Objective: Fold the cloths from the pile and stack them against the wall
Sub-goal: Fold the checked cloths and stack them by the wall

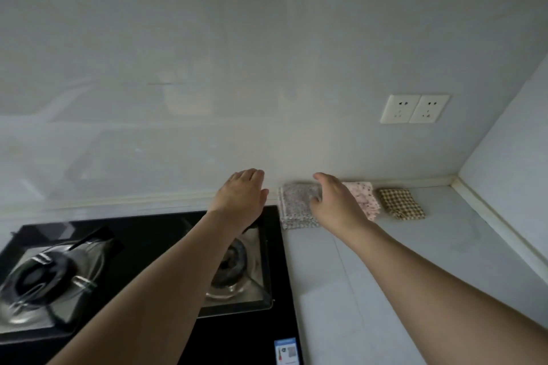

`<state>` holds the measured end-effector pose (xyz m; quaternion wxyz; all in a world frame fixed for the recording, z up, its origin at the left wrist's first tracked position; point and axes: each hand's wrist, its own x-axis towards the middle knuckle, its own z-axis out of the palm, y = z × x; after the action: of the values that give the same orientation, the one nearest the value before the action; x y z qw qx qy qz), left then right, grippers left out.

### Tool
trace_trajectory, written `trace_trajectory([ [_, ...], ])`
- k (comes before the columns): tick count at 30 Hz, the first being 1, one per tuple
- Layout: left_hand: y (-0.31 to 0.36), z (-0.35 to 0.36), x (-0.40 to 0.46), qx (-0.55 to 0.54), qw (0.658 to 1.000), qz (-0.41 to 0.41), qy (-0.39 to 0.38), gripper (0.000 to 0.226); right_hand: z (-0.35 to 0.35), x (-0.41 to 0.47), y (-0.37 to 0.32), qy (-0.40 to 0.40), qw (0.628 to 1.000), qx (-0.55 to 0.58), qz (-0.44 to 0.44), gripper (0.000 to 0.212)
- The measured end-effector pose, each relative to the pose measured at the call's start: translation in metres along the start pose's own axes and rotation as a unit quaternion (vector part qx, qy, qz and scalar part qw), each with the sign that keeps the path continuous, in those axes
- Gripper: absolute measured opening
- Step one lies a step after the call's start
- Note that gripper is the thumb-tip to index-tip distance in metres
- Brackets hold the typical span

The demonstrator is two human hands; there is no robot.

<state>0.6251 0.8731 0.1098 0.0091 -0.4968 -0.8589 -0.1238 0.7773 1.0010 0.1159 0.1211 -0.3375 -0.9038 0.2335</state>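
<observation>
A home kitchen: black glass gas hob (142,270) set in pale countertop (385,275), wall sockets (414,108) above.

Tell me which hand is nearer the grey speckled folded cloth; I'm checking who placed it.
Right. The right hand overlaps the grey speckled cloth at its right edge, fingers by its far corner. The left hand hovers apart to the cloth's left, above the stove edge.

no text can be read; the blue sticker (286,351) on the stove (275,246) is too blurred.
</observation>
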Motion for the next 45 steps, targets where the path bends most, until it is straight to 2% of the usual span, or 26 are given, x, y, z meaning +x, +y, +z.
trace_trajectory([
  [10, -0.109, -0.074, -0.096, 0.008, 0.995, -0.092, 0.047, 0.048, 0.041, -0.024, -0.142, -0.046, 0.996, 0.021, -0.078, 0.057],
  [16, -0.177, -0.097, -0.134, 0.018, 0.993, -0.104, 0.057, 0.048, 0.079, -0.034, -0.217, -0.068, 0.994, 0.023, -0.087, 0.056],
  [25, -0.327, -0.131, -0.189, 0.035, 0.994, -0.091, 0.043, 0.044, 0.16, -0.047, -0.355, -0.073, 0.993, 0.036, -0.081, 0.055],
  [37, -0.459, -0.161, -0.25, 0.025, 0.985, -0.159, 0.055, 0.044, 0.231, -0.035, -0.474, -0.109, 0.986, 0.035, -0.119, 0.054],
  [45, -0.58, -0.171, -0.281, 0.004, 0.98, -0.191, 0.051, 0.043, 0.303, -0.035, -0.571, -0.123, 0.984, 0.049, -0.121, 0.055],
])
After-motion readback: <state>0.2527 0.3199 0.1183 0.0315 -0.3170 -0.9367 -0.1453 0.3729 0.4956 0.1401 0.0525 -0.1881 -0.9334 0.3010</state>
